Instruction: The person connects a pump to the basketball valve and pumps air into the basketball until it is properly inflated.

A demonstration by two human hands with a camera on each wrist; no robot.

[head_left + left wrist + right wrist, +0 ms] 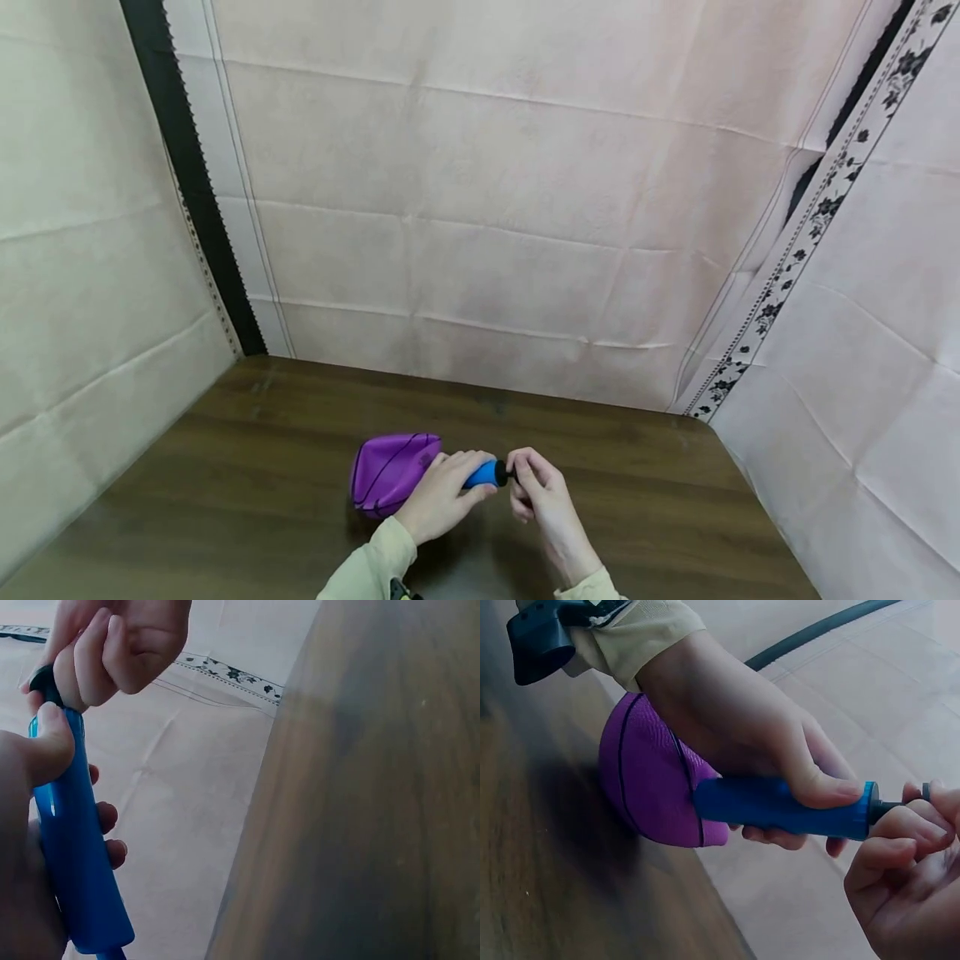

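A blue hand pump (780, 811) with a black end cap lies lengthwise in my left hand (448, 493), the fingers wrapped round its barrel. At the other end my right hand (542, 507) pinches the black pump handle (925, 792), and only a short piece of rod shows between cap and handle. A purple ball (392, 473) with black lines, slack and dented, sits on the table by my left hand. In the right wrist view the pump's far end meets the ball's side. The left wrist view shows the blue barrel (79, 847) and my thumb along it.
The brown wood-grain table (247, 500) carries the ball. Pale creased cloth (480, 208) hangs behind it, with more cloth on the left and right sides. A dark strip (202, 183) runs down the left corner, and a floral border (817, 217) down the right.
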